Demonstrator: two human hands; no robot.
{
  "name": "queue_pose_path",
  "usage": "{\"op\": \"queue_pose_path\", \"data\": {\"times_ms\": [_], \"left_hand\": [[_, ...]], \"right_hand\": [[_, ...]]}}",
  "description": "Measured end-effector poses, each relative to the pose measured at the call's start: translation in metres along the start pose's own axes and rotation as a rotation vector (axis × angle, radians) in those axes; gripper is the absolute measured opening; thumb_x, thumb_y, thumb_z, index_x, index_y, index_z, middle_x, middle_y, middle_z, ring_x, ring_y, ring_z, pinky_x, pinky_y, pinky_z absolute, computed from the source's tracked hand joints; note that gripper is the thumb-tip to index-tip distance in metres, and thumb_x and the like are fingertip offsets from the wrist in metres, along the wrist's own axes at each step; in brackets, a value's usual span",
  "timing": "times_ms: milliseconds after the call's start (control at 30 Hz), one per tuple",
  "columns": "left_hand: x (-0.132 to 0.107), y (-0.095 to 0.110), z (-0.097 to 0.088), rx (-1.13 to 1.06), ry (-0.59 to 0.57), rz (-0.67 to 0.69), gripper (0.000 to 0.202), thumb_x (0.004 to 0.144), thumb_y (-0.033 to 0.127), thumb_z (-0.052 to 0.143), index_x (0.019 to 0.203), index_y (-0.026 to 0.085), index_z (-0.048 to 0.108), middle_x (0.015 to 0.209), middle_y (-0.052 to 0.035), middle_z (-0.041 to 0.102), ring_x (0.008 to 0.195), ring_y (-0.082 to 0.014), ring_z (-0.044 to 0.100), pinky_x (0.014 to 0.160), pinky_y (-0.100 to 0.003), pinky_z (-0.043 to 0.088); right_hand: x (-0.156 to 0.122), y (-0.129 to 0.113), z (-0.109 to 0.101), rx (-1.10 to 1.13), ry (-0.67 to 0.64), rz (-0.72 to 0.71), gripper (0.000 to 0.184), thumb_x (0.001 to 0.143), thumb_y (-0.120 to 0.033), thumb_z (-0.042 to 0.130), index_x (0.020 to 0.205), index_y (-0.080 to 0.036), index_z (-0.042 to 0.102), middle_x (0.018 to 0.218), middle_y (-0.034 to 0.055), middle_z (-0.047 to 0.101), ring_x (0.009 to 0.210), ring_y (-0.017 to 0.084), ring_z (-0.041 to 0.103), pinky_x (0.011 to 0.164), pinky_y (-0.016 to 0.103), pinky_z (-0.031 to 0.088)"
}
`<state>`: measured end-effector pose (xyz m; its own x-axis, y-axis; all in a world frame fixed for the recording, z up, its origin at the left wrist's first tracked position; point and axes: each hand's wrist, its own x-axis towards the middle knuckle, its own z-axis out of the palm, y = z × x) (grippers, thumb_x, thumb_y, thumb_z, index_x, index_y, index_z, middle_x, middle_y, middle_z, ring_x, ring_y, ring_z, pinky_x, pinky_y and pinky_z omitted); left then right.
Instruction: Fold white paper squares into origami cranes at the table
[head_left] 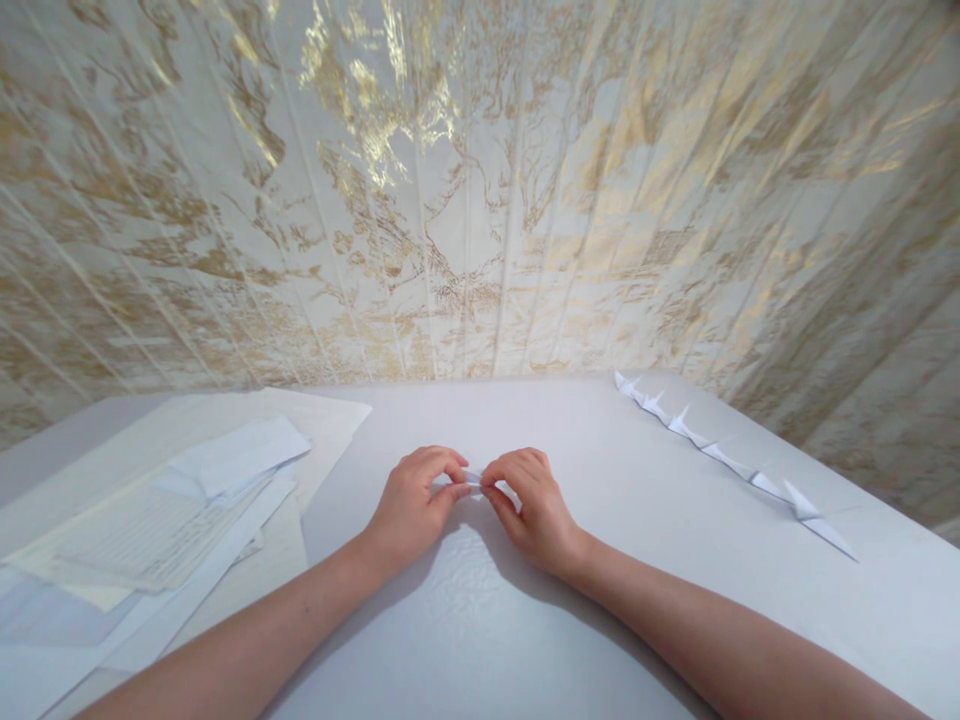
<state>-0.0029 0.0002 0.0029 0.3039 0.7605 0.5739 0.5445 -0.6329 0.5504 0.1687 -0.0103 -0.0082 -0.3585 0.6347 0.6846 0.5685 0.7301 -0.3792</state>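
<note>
My left hand (pixel 415 502) and my right hand (pixel 531 503) meet at the middle of a white table (pixel 570 420). Both pinch a small folded piece of white paper (pixel 472 478) between thumb and fingertips, just above the tabletop. Most of the paper is hidden by my fingers. Both forearms reach in from the bottom edge.
A loose pile of white paper sheets (pixel 172 510) lies on the left of the table. A row of several small folded white paper shapes (pixel 731 462) runs along the right side. A white and gold patterned wall (pixel 480 180) rises behind the table.
</note>
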Motion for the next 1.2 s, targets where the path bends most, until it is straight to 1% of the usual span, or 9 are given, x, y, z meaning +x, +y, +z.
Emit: {"op": "queue_pose_path", "data": {"times_ms": [133,200,267,333,467,667,833,1000,1200], "left_hand": [[0.0026,0.0014,-0.001,-0.116,0.011,-0.102,0.01,0.07,0.013,0.061,0.062,0.018,0.056,0.074,0.0006,0.065,0.072,-0.0137,0.06,0.072,-0.027,0.047],[0.0028,0.0019,-0.0017,-0.131,0.036,-0.128,0.005,0.07,0.014,0.061,0.068,0.018,0.058,0.071,0.0017,0.064,0.069,-0.0132,0.06,0.07,-0.027,0.048],[0.0024,0.0014,-0.0021,-0.116,0.058,-0.1,0.009,0.071,0.016,0.062,0.079,0.019,0.06,0.071,0.0019,0.065,0.07,-0.0133,0.06,0.07,-0.027,0.048],[0.0019,0.0002,-0.0024,-0.074,0.051,-0.012,0.013,0.072,0.017,0.062,0.085,0.019,0.062,0.077,-0.0001,0.066,0.074,-0.0144,0.06,0.073,-0.028,0.048],[0.0013,-0.0006,-0.0032,0.026,0.039,0.126,0.006,0.075,0.019,0.06,0.075,0.02,0.066,0.084,-0.0033,0.065,0.082,-0.0165,0.059,0.077,-0.031,0.047],[0.0013,0.0014,-0.0036,0.073,0.031,0.111,0.009,0.076,0.019,0.059,0.071,0.02,0.065,0.084,-0.0027,0.064,0.082,-0.0165,0.059,0.077,-0.031,0.047],[0.0004,-0.0004,-0.0022,0.12,0.002,0.155,0.005,0.075,0.02,0.061,0.072,0.021,0.066,0.087,-0.0024,0.065,0.085,-0.0174,0.058,0.079,-0.033,0.046],[-0.0004,-0.0008,-0.0015,0.115,0.015,0.208,0.007,0.076,0.019,0.061,0.07,0.021,0.065,0.085,-0.0021,0.065,0.084,-0.0171,0.057,0.078,-0.033,0.044],[-0.0001,-0.0009,-0.0014,0.102,0.04,0.168,0.008,0.075,0.019,0.062,0.068,0.02,0.064,0.085,-0.0028,0.065,0.086,-0.0182,0.056,0.079,-0.035,0.044]], "right_hand": [[0.0013,-0.0017,-0.0019,0.037,0.028,-0.01,0.01,0.079,-0.011,0.049,0.075,-0.019,0.052,0.071,0.0011,0.06,0.072,0.015,0.053,0.072,0.033,0.034],[0.0014,-0.0022,-0.0024,0.055,0.051,-0.01,0.009,0.079,-0.011,0.049,0.075,-0.019,0.052,0.071,0.0008,0.061,0.071,0.015,0.054,0.073,0.033,0.035],[0.0014,-0.0021,-0.0025,0.063,0.074,-0.004,0.008,0.079,-0.013,0.05,0.077,-0.02,0.052,0.071,0.0008,0.06,0.071,0.015,0.054,0.073,0.033,0.035],[0.0014,-0.0018,-0.0024,0.067,0.093,0.003,0.006,0.079,-0.015,0.05,0.078,-0.02,0.052,0.071,0.0008,0.06,0.07,0.016,0.054,0.074,0.033,0.036],[0.0017,-0.0011,-0.0024,0.081,0.089,0.012,0.003,0.08,-0.018,0.053,0.082,-0.02,0.054,0.072,0.0007,0.062,0.072,0.016,0.055,0.075,0.033,0.035],[0.0016,0.0001,-0.0016,0.061,0.007,0.038,0.004,0.081,-0.023,0.058,0.079,-0.02,0.06,0.07,0.0004,0.064,0.076,0.017,0.053,0.076,0.034,0.033],[0.0017,0.0012,-0.001,0.068,0.005,0.052,0.01,0.083,-0.022,0.055,0.074,-0.019,0.059,0.069,0.0008,0.062,0.075,0.017,0.053,0.075,0.034,0.034],[0.0025,0.0007,-0.0024,0.085,-0.014,0.006,0.014,0.085,-0.02,0.05,0.074,-0.019,0.058,0.069,0.0014,0.06,0.077,0.017,0.052,0.074,0.034,0.034],[0.0029,-0.0001,-0.0033,0.053,0.008,-0.03,0.008,0.083,-0.02,0.054,0.076,-0.019,0.057,0.073,0.0015,0.061,0.081,0.018,0.052,0.077,0.035,0.033]]}}
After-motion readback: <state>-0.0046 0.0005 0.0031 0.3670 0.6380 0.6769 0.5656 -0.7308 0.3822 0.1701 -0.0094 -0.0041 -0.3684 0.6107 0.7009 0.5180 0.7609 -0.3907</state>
